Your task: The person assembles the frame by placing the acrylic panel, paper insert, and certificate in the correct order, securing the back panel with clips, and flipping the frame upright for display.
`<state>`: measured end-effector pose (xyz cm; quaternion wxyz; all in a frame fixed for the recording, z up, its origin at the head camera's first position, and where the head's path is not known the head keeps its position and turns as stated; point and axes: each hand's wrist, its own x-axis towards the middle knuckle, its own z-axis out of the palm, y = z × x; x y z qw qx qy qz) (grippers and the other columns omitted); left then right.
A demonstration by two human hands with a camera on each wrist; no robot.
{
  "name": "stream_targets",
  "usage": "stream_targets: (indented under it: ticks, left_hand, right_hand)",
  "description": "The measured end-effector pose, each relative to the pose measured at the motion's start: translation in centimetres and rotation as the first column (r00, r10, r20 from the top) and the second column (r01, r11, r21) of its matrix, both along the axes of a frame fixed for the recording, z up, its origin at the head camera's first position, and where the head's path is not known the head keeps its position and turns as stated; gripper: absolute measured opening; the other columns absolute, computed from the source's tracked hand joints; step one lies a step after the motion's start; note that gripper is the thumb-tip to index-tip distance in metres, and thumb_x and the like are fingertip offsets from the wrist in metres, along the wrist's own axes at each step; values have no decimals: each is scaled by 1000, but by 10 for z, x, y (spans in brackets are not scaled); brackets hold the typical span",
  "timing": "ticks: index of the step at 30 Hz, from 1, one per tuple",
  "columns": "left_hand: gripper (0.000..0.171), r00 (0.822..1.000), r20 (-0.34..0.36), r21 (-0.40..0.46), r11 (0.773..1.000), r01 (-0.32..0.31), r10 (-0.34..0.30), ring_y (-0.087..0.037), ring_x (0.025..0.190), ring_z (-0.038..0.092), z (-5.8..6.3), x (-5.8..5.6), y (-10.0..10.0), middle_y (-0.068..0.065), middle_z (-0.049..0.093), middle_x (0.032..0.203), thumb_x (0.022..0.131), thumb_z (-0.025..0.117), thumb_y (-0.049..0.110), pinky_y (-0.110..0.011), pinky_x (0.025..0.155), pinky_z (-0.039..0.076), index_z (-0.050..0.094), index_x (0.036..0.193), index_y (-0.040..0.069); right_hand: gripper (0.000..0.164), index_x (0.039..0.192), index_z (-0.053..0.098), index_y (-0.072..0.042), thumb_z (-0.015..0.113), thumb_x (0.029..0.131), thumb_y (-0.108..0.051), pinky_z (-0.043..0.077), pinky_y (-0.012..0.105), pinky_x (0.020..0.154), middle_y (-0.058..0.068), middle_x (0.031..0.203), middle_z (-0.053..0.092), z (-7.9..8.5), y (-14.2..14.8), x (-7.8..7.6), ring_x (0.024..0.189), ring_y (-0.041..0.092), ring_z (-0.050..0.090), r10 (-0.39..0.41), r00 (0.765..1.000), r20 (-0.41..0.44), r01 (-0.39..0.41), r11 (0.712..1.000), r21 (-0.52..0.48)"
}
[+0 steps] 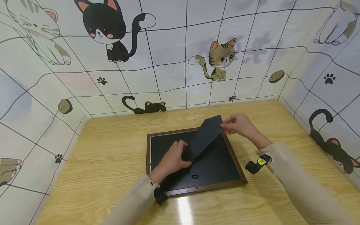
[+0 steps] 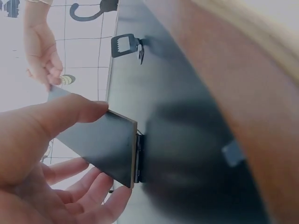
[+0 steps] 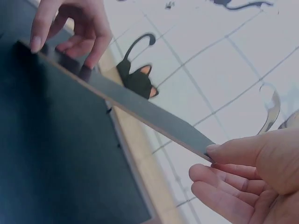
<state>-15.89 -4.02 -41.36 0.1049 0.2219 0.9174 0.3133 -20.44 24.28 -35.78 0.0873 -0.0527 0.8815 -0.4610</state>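
A picture frame with a brown wooden rim (image 1: 208, 188) lies face down, its black backing board (image 1: 217, 164) upward. The frame's black easel stand (image 1: 206, 132) is raised at a slant from the back. By the hinge (image 2: 140, 158), my left hand (image 1: 171, 159) holds the stand's lower end, thumb on one edge and fingers along the other. My right hand (image 1: 239, 125) pinches the free upper end between thumb and forefinger, as the right wrist view also shows on the stand (image 3: 140, 107).
On the backing is a metal sawtooth hanger (image 2: 124, 44), standing up from the surface. A small dark rectangular mark (image 1: 195, 177) lies near the lower rim. The frame rests on a wooden table (image 1: 112, 175), with cat-patterned walls (image 1: 171, 78) behind and at both sides.
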Motion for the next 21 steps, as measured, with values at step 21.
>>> stream_targets:
  ticks: [21]
  left_hand:
    - [64, 996, -69, 178, 983, -40, 53, -19, 87, 43, -3, 16, -13, -7, 43, 97, 72, 79, 19, -29, 66, 41, 38, 120, 7]
  right_hand:
    - [24, 95, 60, 7, 67, 84, -13, 54, 29, 64, 15, 84, 67, 56, -39, 35, 68, 16, 66, 27, 986, -165, -41, 996, -78]
